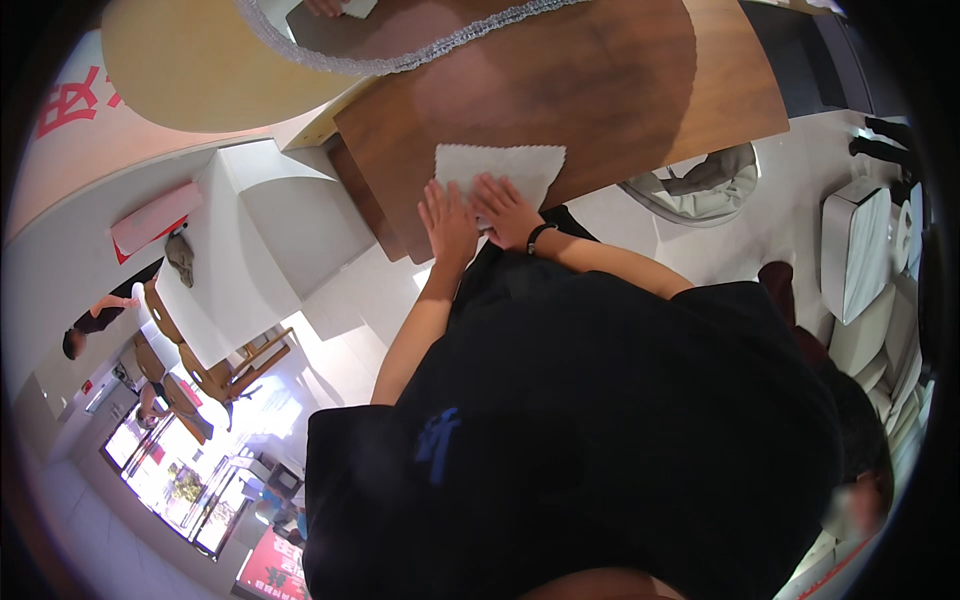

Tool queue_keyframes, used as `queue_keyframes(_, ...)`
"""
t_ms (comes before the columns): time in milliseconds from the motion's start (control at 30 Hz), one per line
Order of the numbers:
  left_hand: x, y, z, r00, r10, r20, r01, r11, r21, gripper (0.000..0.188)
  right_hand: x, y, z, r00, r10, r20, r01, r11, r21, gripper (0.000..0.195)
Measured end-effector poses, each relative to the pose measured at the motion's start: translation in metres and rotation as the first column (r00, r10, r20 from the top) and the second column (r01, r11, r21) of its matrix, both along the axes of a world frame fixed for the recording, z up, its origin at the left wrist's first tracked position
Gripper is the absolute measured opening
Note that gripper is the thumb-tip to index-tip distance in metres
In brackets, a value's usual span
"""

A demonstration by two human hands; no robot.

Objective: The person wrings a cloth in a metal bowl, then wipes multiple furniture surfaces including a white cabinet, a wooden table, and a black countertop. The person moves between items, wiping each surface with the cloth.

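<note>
A pale cloth point(501, 161) with zigzag-cut edges lies flat on a brown wood-grain tabletop point(600, 97), near its front edge. My left hand point(448, 219) rests palm down at the cloth's left side, fingers stretched out and slightly spread. Beside it, my right hand point(508, 211) lies flat over the near part of the cloth, with a dark bracelet point(538, 237) at the wrist. Neither hand is closed around anything that I can see. Part of the cloth is hidden beneath my fingers.
Beyond the cloth stands a mirror with a glittering, beaded-looking rim point(420, 60). A light round-backed chair point(697, 187) is tucked by the table at right. White counters point(232, 270) stand at left. Another person point(862, 427) is close on my right; others are farther off at left.
</note>
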State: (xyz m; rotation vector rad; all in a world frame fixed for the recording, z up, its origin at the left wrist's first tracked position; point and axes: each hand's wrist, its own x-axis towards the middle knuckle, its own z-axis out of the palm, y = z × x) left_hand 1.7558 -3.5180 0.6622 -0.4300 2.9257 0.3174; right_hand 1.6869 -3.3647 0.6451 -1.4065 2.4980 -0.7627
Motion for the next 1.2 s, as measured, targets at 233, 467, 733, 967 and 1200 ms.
queue_keyframes(233,0.032,-0.034,0.022,0.974,0.026,-0.226,0.007,0.989,0.145,0.059,-0.009,-0.003,-0.001,0.997,0.061,0.046,-0.063,0.997,0.054,0.067)
queue_keyframes(467,-0.011,-0.05,0.048,0.858,-0.083,-0.506,0.237,0.94,0.247,0.019,-0.027,0.006,0.007,0.969,0.023,0.247,0.004,0.994,-0.108,0.058)
queue_keyframes(733,-0.033,-0.078,0.139,0.757,-0.084,-0.648,0.29,0.932,0.218,0.021,-0.086,0.012,0.068,0.963,-0.173,0.205,0.198,0.974,-0.11,0.05)
queue_keyframes(967,0.017,-0.083,0.125,0.828,-0.168,-0.534,0.285,0.948,0.143,0.026,-0.093,0.016,0.097,0.978,0.08,-0.191,-0.063,0.994,0.093,0.051)
queue_keyframes(1200,0.084,-0.051,0.054,0.952,-0.072,-0.298,0.157,0.95,0.271,0.067,-0.016,-0.003,0.036,0.964,0.219,0.148,-0.243,0.955,0.171,0.06)
